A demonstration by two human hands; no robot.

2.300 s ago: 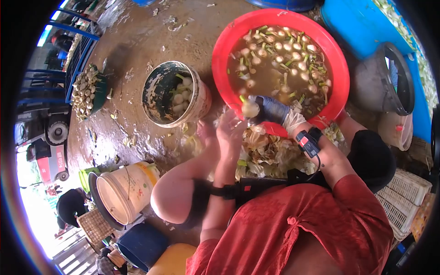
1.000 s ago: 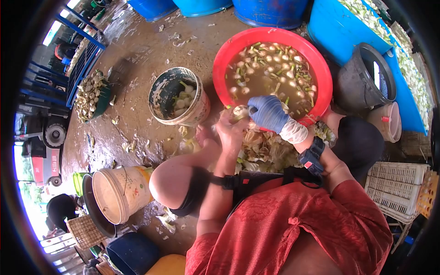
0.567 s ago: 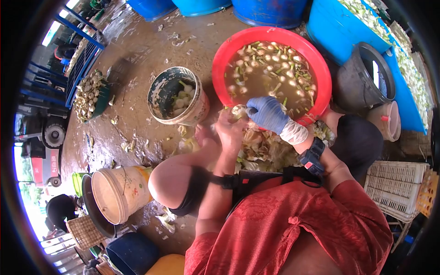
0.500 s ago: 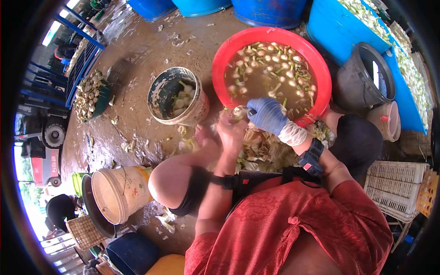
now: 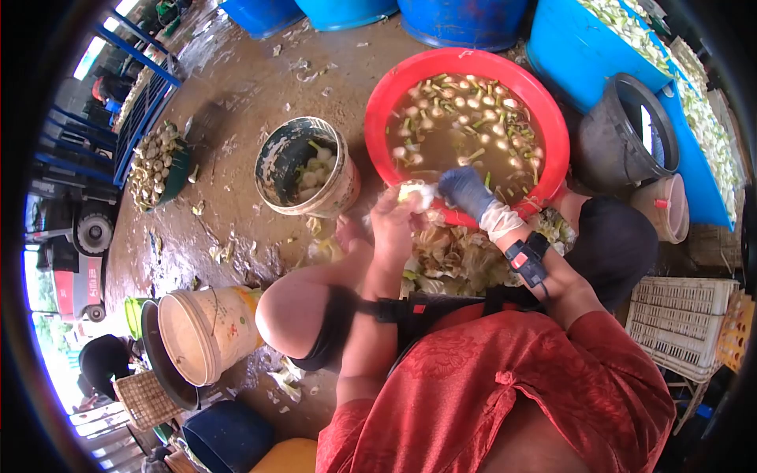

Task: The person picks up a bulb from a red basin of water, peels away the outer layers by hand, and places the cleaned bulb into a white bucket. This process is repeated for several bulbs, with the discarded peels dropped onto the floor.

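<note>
My bare left hand (image 5: 392,217) is closed around a pale bulb (image 5: 415,191) that looks like garlic, held just outside the near rim of the red basin (image 5: 377,150). Beside it, my right hand (image 5: 467,193) wears a blue glove with a whitish cuff. Its fingers are curled, and what they hold, if anything, is hidden. Many white bulbs with green stems (image 5: 473,102) float in the basin's brown water. Below my hands lies a heap of papery peelings (image 5: 449,256).
A worn bucket (image 5: 347,185) with several peeled bulbs stands left of the basin. A green tub (image 5: 177,169) of bulbs is farther left. Blue tubs (image 5: 461,24), a black bucket (image 5: 619,142) and white crates (image 5: 678,319) stand around. Peel scraps litter the wet floor.
My right hand has moved slightly right and turned, away from the bulb in my left hand. More of the bulb's white side shows between the hands.
</note>
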